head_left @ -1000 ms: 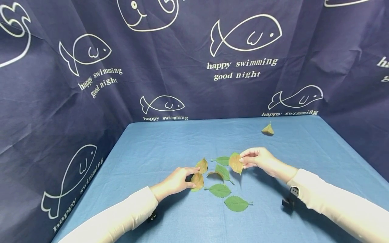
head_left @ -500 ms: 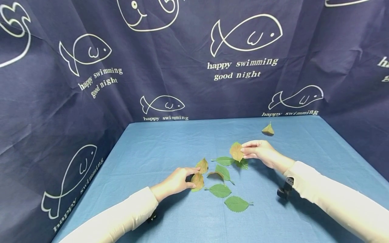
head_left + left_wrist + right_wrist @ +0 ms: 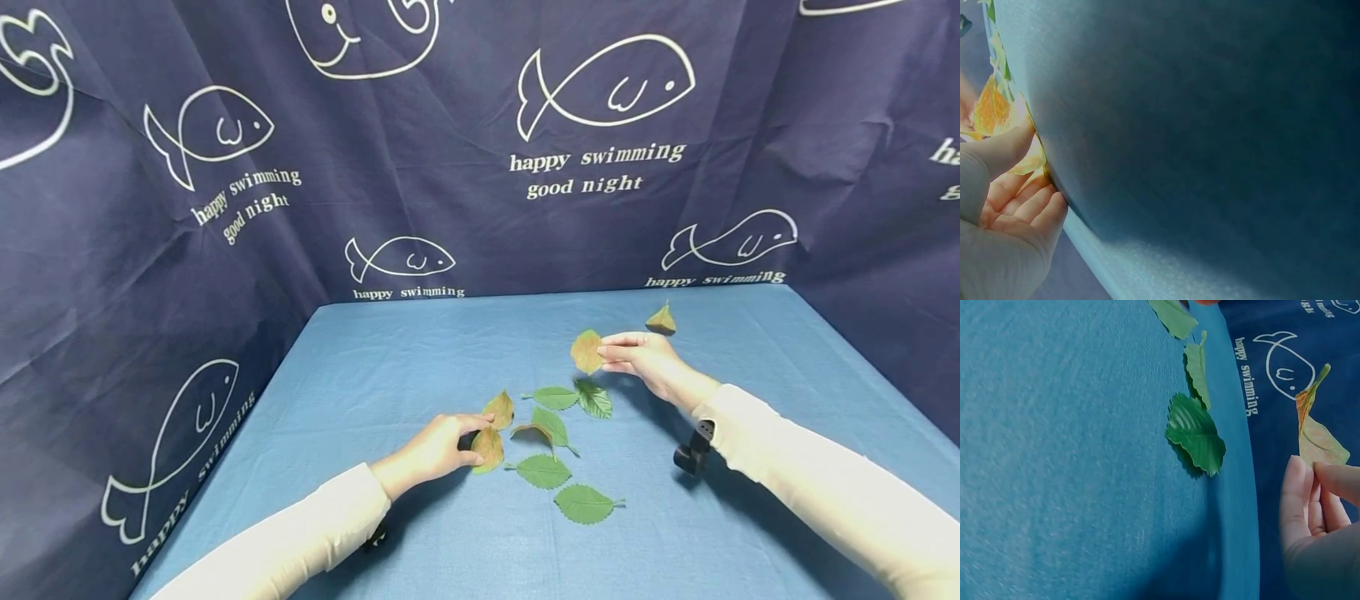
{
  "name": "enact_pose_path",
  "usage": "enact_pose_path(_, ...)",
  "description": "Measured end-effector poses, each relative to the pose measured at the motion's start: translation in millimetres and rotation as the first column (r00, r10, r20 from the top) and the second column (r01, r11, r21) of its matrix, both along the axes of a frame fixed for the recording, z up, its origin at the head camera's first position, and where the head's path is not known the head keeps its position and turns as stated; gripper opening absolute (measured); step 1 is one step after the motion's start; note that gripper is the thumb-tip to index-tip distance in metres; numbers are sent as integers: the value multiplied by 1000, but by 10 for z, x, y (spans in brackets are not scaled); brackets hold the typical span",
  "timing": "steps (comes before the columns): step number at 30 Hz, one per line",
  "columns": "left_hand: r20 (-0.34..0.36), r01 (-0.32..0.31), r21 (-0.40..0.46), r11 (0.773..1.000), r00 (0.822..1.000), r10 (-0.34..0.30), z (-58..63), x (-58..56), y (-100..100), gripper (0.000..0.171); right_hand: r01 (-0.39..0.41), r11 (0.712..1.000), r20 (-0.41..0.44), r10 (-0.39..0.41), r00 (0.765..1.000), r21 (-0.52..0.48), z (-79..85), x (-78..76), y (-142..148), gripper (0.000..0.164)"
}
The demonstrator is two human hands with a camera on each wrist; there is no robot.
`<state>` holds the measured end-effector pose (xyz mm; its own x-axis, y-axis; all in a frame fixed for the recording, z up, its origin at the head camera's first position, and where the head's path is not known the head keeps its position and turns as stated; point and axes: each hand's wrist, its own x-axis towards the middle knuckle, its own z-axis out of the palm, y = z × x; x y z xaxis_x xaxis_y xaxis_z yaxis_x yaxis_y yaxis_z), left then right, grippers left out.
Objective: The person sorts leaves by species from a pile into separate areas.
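Note:
My right hand (image 3: 651,362) pinches a yellow-brown leaf (image 3: 587,352) by its edge, raised above the cloth. In the right wrist view that leaf (image 3: 1322,442) looks folded, its stem end upward. Further left, my left hand (image 3: 435,450) holds a yellow-brown leaf (image 3: 487,450) between thumb and fingers, low at the cloth. Its index finger reaches a second yellowish leaf (image 3: 499,410). A curled brown leaf (image 3: 534,432) overlaps a green leaf (image 3: 551,423) in the middle. Below my right hand lies a darker green leaf (image 3: 1194,434), touching or close to another green leaf (image 3: 555,398).
Two more green leaves lie nearer the front, one leaf (image 3: 543,471) above the other leaf (image 3: 587,504). A folded yellowish leaf (image 3: 662,320) stands at the back right. Blue cloth (image 3: 420,350) covers the table; a dark fish-print curtain (image 3: 465,167) hangs behind and at the sides.
My right hand has carried its leaf up and away toward the back, uncovering the darker green leaf beneath. My left hand has stayed in place.

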<state>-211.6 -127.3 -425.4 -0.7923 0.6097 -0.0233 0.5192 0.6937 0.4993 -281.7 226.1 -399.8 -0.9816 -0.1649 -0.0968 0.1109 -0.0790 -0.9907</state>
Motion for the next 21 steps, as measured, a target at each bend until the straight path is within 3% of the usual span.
enact_pose_path(7,7,-3,-10,1000,1000,3,31,22,12,49,50,999,4,-50,999,-13,23,-73,67,12)
enact_pose_path(21,17,8,-28,1000,1000,-8,81,15,31,50,113,992,37,-111,993,-52,139,-172,244,21)
